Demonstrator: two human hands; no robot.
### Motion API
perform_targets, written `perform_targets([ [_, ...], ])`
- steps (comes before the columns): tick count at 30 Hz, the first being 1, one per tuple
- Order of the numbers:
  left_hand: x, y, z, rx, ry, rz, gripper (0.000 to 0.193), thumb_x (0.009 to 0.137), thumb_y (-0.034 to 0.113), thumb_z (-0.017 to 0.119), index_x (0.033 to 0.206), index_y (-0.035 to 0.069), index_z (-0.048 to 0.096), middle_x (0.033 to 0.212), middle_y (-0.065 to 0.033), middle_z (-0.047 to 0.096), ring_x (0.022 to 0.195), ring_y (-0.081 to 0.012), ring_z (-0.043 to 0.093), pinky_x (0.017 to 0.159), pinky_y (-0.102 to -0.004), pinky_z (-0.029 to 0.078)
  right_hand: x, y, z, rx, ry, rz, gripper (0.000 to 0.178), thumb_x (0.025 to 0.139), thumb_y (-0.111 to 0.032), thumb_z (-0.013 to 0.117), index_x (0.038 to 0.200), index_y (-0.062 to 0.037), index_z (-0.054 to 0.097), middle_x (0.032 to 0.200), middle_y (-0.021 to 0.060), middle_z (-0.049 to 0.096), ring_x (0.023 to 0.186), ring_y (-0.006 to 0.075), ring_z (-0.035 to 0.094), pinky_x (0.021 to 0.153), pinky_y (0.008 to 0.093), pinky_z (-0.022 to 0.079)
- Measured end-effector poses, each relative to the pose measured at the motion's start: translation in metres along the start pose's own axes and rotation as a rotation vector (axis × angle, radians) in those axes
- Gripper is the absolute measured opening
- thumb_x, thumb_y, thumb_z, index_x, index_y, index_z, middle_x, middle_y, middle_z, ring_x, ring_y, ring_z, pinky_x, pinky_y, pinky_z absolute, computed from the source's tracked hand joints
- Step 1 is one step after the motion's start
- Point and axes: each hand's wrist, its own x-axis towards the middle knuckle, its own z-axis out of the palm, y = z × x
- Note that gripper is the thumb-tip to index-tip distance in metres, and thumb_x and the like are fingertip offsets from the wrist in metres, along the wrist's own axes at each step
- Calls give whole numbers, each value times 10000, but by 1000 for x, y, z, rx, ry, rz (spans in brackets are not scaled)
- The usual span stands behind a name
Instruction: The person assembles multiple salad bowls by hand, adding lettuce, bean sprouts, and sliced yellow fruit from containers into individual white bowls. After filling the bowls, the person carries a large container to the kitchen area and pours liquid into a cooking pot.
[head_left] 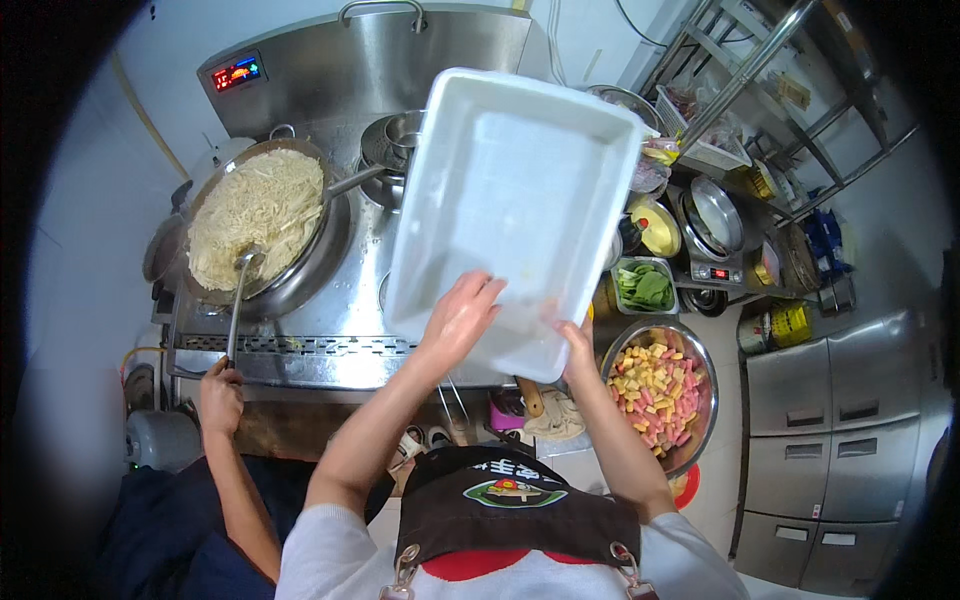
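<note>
A large white plastic tub [510, 170] is tilted up in front of me, its inside facing me. My right hand [577, 350] grips its near right rim, fingers partly hidden behind and inside the wall. My left hand [463, 318] lies over the lower part of the tub with its fingers stretched out. Whether those fingertips touch the inside, I cannot tell. The tub holds nothing that shows.
On my left, another person's hand [220, 398] holds a ladle [237, 310] in a wok [327, 205] full of pale noodle-like strands [255, 210]. At right stand a steel bowl [707, 400] of yellow and pink pieces, a container of green leaves [645, 287] and steel cabinets [830, 420].
</note>
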Motion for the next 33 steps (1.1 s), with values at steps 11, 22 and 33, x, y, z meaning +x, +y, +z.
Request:
perform_targets([
  [11, 6, -18, 61, -86, -181, -132, 134, 741, 78, 576, 866, 54, 535, 813, -186, 506, 787, -361, 530, 669, -402, 450, -32, -10, -6, -268, 38, -46, 707, 609, -116, 603, 1264, 15, 374, 1093, 122, 508, 993, 217, 503, 824, 312, 432],
  [22, -103, -186, 30, 92, -166, -424, 580, 728, -92, 463, 1274, 102, 448, 1253, -207, 449, 1084, -371, 507, 929, -403, 405, -43, -71, -63, -267, 278, -126, 773, 637, -155, 618, 1319, 15, 296, 1115, 159, 478, 1020, 268, 488, 894, 364, 404],
  [33, 38, 62, 53, -738, -169, -141, 454, 778, 91, 655, 1199, 67, 487, 1119, -131, 482, 992, -231, 526, 796, -320, 500, -58, -27, -24, -135, 6, 157, 646, 650, -162, 624, 1230, 18, 405, 1024, 99, 519, 921, 205, 514, 806, 319, 433],
])
